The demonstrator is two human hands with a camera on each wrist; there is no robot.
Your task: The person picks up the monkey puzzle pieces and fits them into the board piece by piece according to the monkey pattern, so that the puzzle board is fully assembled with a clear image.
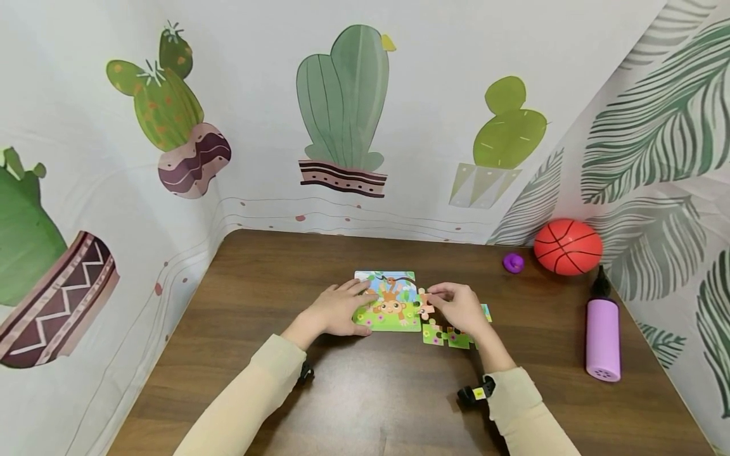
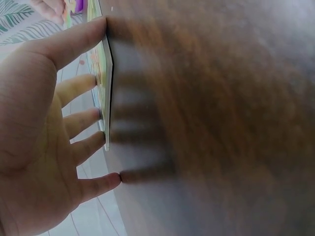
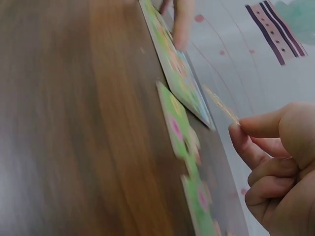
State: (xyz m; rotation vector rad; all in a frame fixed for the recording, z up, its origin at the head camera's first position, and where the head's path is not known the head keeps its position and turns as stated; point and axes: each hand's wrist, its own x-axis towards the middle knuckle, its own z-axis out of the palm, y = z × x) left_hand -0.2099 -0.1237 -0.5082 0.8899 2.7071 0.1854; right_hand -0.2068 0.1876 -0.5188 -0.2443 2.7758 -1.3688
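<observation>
My left hand [image 1: 344,308] lies spread over the left part of a monkey picture board [image 1: 393,322], fingertips on its face and thumb at its near edge. In the left wrist view the fingers are straight and parted. Between thumb and forefinger my right hand [image 1: 459,309] pinches a jigsaw piece [image 1: 424,305] at the board's right edge. The right wrist view shows that piece [image 3: 221,105] edge-on, raised above the table. Below it on the table lie green jigsaw pieces with flowers [image 1: 433,334], beside the board's lower right corner. Another piece [image 1: 486,312] shows partly behind the right hand.
At the back right stand a red basketball [image 1: 568,247] and a small purple toy [image 1: 513,263]. A lilac bottle with a black nozzle [image 1: 602,339] lies near the right table edge. A wall cloth printed with cacti [image 1: 345,101] borders the wooden table [image 1: 256,272].
</observation>
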